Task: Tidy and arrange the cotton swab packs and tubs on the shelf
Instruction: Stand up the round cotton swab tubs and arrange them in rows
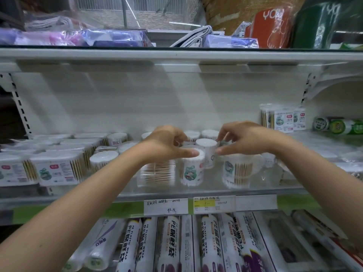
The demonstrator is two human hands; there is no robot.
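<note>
Both hands are reaching over the middle shelf (196, 190) and meeting above a cluster of round cotton swab tubs. The left hand (169, 143) is curling its grip over the white top of the front tub (191, 167), thumb lying along the rim, fingers bent down behind it and hidden; it is grasping that tub from above. The right hand (241, 139) is pinching the upper edge of a smaller tub (207, 152) between thumb and fingertips, so this grip is clenched on the tub's label side. That smaller tub is standing just behind and to the right of the front tub, touching it, directly between the two grips.

Below the left grip a clear tub of wooden swabs (157, 172) is sitting beside the front tub. Under the right grip another labelled tub (238, 170) is standing near the shelf's front edge. More white-topped tubs (209, 133) are lining up behind both grips.

Well to the left of the left grip, flat rectangular swab packs (57, 169) are lying in rows. Far to the right of the right grip, bagged swab packs (282, 118) are standing upright against the back wall.

Beneath both forearms, price tags (167, 207) are hanging on the shelf rail, and rolls of plastic wrap (172, 244) are filling the lower shelf.
</note>
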